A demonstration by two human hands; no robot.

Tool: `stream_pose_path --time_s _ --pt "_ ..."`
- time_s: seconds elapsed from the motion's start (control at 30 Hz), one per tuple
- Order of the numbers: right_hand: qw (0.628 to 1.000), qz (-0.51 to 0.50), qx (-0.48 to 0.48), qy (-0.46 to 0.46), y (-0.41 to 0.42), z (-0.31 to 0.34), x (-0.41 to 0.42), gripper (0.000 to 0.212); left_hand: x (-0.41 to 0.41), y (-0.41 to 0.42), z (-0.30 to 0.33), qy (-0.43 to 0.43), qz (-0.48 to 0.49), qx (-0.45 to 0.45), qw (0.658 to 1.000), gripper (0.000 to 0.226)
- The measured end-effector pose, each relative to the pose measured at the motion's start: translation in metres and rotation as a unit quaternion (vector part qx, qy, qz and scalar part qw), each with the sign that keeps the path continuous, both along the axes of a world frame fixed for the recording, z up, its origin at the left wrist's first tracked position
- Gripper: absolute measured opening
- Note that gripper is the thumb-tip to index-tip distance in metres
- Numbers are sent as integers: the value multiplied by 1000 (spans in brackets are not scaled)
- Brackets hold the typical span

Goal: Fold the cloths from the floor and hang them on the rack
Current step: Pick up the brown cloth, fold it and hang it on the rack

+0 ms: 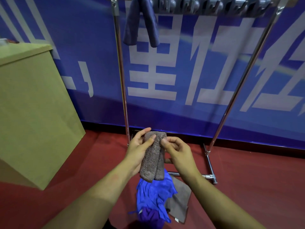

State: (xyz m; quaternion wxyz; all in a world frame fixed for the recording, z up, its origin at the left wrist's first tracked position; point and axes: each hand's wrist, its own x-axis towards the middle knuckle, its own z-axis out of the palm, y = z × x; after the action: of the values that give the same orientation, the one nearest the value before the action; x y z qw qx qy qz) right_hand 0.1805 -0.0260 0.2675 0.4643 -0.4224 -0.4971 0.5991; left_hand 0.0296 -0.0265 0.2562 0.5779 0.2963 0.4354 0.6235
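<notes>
A brown fluffy cloth point(152, 160), folded into a narrow strip, hangs between my hands in front of the rack. My left hand point(138, 148) grips its upper left side, thumb on the front. My right hand point(177, 152) pinches its upper right edge. Below on the red floor lie a bright blue cloth point(153, 194), a purple cloth point(151, 217) and a brown-grey cloth point(179, 200) in a loose pile. A dark blue folded cloth point(141, 22) hangs over the top bar of the metal rack point(121, 71).
A tan cabinet point(33, 104) stands at the left, close to the rack's left post. A blue banner wall point(198, 63) is behind the rack. The rack's foot bar point(208, 162) lies on the floor at the right. Grey clips point(206, 5) line the top bar.
</notes>
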Motion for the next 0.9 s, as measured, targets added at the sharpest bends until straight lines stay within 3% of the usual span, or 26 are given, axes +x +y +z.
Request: stream_pose_path --time_s 0.13,0.23,0.3,0.37,0.47,0.63,0.9 --pt "1000 -4 2 -18 0 -6 -3 31 4 1 -6 3 8 -21 1000 46" --pt "998 -44 13 -44 1 -8 -2 25 4 1 -13 10 -19 -31 999 60" --pt "995 -80 15 -62 5 -10 0 22 4 3 -16 89 17 -19 996 52" --pt "990 -116 11 -75 11 -14 4 21 1 4 -16 246 77 24 966 34" --pt "984 -155 15 -81 15 -18 8 20 5 1 -15 347 50 99 931 19" --pt "995 -98 -5 10 11 -15 6 22 17 -2 -22 368 -8 117 922 28" --pt "998 -53 23 -8 14 -21 6 18 15 -5 -20 332 -41 118 935 33"
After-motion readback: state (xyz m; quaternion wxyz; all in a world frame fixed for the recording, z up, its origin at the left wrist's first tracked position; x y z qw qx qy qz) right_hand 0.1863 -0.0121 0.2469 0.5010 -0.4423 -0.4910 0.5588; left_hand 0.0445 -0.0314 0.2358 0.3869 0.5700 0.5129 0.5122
